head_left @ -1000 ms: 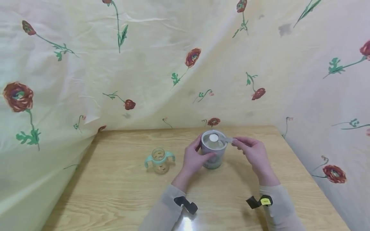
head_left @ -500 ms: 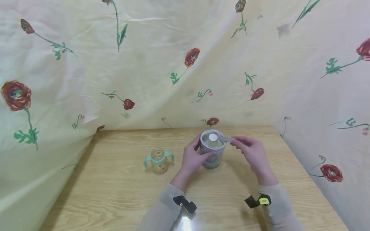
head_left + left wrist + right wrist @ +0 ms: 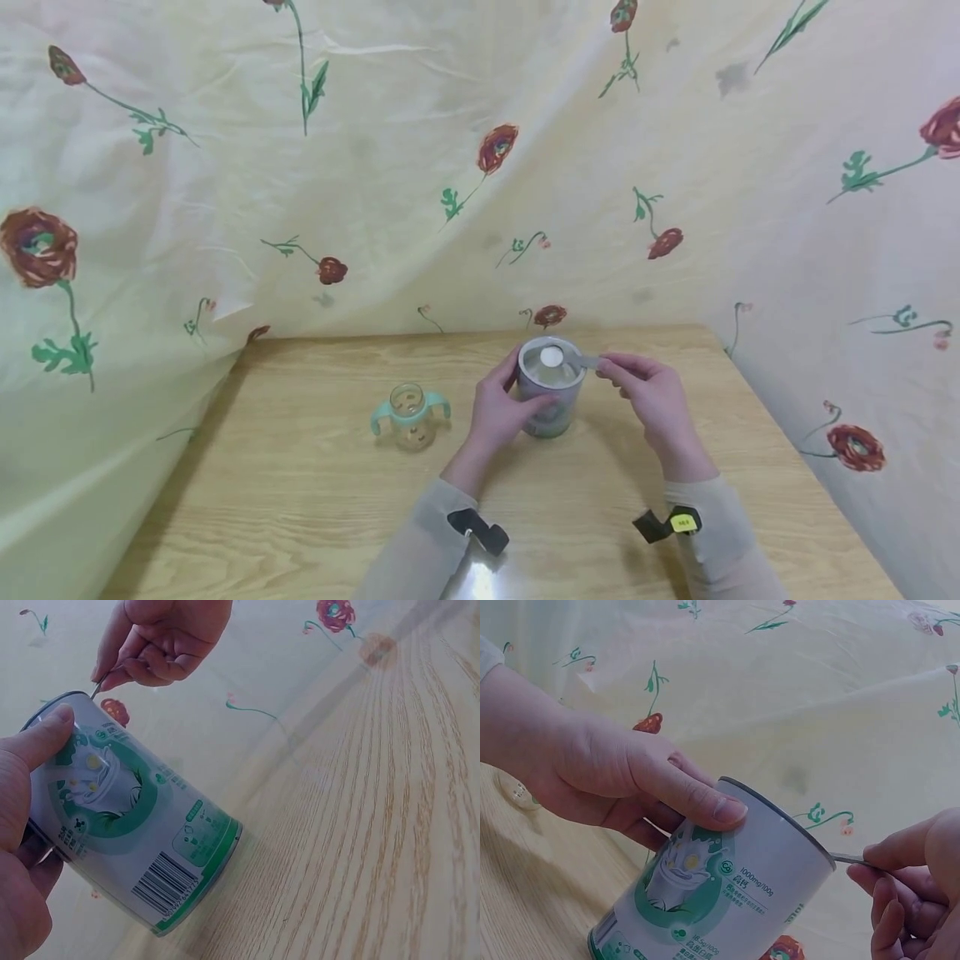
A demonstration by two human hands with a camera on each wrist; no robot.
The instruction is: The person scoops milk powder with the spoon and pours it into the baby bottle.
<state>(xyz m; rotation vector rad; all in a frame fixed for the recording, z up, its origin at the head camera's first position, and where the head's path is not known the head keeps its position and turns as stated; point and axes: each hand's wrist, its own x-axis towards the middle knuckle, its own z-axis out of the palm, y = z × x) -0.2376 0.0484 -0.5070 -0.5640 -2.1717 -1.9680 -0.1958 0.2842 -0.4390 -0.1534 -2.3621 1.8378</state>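
A white and green milk powder can (image 3: 551, 412) stands on the wooden table, its top uncovered. My left hand (image 3: 501, 412) grips it from the left side, thumb across the front. In the left wrist view the can's label (image 3: 120, 787) shows a glass, splashing milk and a barcode. My right hand (image 3: 656, 400) pinches the handle of a scoop (image 3: 551, 357) between thumb and fingers. The scoop's round bowl, filled level with white powder, lies within the can's mouth near the rim. In the right wrist view only the scoop's handle (image 3: 849, 859) shows beyond the rim.
A clear baby bottle (image 3: 412, 429) with two mint-green handles, its neck uncapped, stands left of the can. The wooden table (image 3: 300, 483) ends at the back against a hanging cloth (image 3: 390, 183) printed with red flowers.
The head view has drifted slightly, so everything sits a little further left. Both hands, the can and the scoop hold nearly the same places.
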